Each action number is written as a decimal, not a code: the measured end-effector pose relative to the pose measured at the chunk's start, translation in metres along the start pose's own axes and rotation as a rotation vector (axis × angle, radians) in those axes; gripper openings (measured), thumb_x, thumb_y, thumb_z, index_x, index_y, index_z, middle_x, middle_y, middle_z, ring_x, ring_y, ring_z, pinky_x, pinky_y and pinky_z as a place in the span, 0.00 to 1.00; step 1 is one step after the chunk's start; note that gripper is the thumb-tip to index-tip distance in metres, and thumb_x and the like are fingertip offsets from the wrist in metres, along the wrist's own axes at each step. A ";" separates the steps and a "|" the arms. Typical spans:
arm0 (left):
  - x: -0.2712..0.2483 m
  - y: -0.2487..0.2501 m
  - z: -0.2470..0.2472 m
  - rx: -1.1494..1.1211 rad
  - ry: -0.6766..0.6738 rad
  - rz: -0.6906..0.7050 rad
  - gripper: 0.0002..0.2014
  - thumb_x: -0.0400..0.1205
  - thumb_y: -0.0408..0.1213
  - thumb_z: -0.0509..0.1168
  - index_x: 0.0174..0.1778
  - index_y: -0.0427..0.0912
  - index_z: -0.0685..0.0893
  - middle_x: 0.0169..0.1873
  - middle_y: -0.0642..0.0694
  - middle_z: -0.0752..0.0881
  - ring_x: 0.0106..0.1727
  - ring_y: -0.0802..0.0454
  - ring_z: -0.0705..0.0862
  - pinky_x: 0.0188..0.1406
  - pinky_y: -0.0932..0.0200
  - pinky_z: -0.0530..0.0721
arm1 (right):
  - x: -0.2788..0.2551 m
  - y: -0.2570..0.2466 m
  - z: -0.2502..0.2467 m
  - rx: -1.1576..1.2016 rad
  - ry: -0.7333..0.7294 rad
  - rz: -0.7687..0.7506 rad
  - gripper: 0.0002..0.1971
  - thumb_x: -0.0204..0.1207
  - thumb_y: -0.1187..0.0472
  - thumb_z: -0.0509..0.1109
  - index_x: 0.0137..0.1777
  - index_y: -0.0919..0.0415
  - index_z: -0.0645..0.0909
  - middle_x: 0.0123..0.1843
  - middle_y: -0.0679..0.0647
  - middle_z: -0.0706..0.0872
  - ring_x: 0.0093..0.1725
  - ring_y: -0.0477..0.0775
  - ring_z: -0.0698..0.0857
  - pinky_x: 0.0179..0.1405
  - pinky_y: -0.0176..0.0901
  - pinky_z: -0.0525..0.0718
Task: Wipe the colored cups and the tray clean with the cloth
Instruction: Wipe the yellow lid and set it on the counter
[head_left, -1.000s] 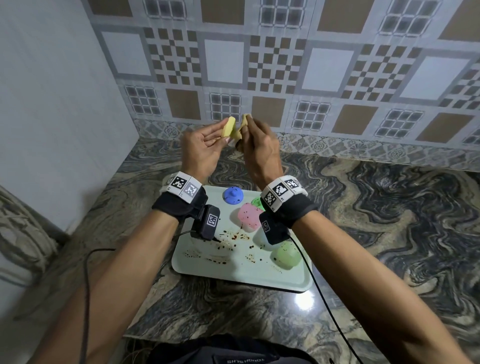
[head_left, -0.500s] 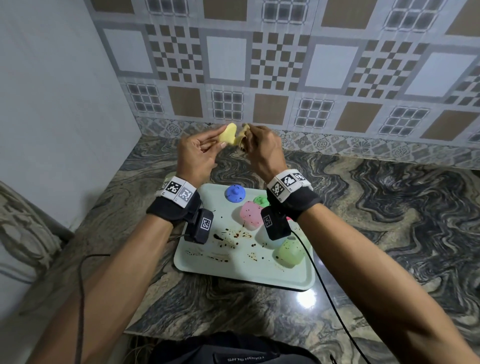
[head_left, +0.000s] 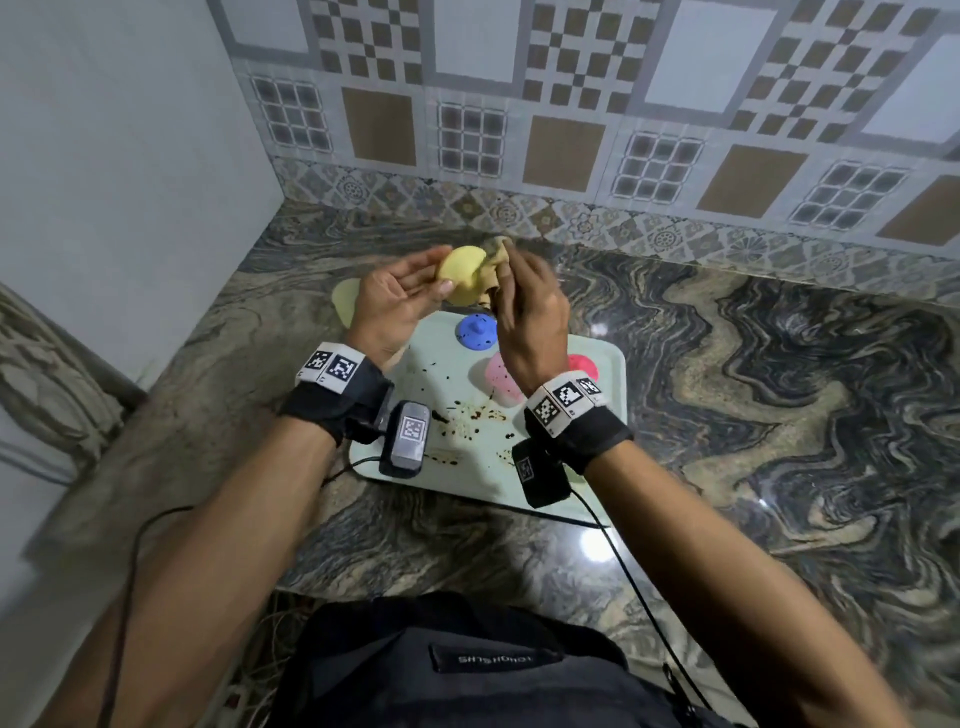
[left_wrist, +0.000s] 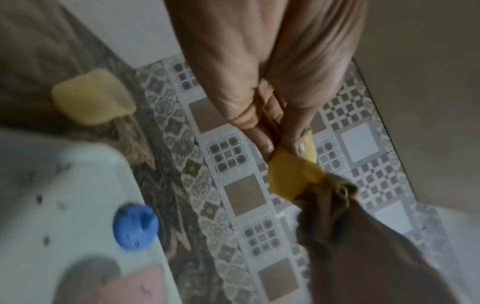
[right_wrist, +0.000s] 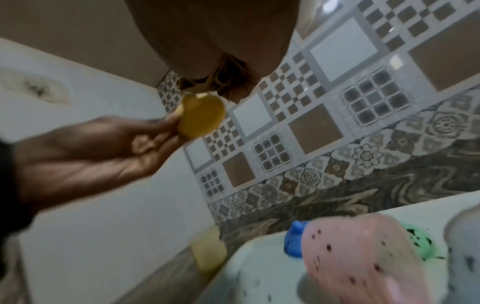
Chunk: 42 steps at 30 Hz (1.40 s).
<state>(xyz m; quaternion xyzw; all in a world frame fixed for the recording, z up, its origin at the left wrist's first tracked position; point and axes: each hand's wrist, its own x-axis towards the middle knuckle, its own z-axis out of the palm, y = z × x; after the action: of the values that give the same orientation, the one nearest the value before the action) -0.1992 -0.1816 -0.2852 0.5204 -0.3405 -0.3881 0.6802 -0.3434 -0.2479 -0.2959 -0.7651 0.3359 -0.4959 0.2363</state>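
Above the tray (head_left: 613, 364), the left hand (head_left: 387, 306) pinches a yellow cup (head_left: 462, 273) in its fingertips. The right hand (head_left: 524, 317) grips the cloth (left_wrist: 335, 191), pressed against this cup.

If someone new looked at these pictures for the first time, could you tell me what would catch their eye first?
Probably the two hands raised above the counter: the left hand holds a yellow cup by its fingertips while the right hand works a brownish cloth against it. Just below lies the pale tray, spattered with dark spots, with a blue piece and a speckled pink cup on it.
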 end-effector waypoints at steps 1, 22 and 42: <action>-0.002 -0.003 0.001 -0.039 0.005 -0.015 0.19 0.74 0.24 0.73 0.60 0.41 0.85 0.50 0.46 0.92 0.55 0.48 0.88 0.58 0.54 0.87 | -0.007 0.001 0.005 0.003 -0.022 0.003 0.18 0.87 0.65 0.62 0.73 0.68 0.80 0.65 0.65 0.86 0.61 0.57 0.85 0.63 0.27 0.74; -0.018 0.002 0.024 0.130 -0.022 -0.099 0.13 0.78 0.23 0.71 0.56 0.40 0.87 0.43 0.47 0.93 0.47 0.50 0.92 0.52 0.55 0.89 | -0.010 0.020 -0.001 -0.089 -0.139 -0.139 0.18 0.87 0.64 0.62 0.73 0.73 0.79 0.66 0.68 0.84 0.64 0.64 0.85 0.66 0.47 0.83; -0.002 0.007 0.027 -0.304 0.088 -0.282 0.12 0.84 0.21 0.59 0.60 0.31 0.83 0.45 0.42 0.91 0.47 0.53 0.90 0.56 0.60 0.87 | -0.002 0.022 -0.001 -0.347 -0.224 -0.463 0.19 0.88 0.63 0.63 0.75 0.70 0.78 0.71 0.69 0.80 0.51 0.66 0.77 0.48 0.59 0.81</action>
<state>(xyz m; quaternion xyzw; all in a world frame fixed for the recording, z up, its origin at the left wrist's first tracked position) -0.2221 -0.1906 -0.2727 0.4706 -0.1718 -0.5035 0.7039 -0.3509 -0.2614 -0.3117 -0.9001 0.2042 -0.3844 0.0182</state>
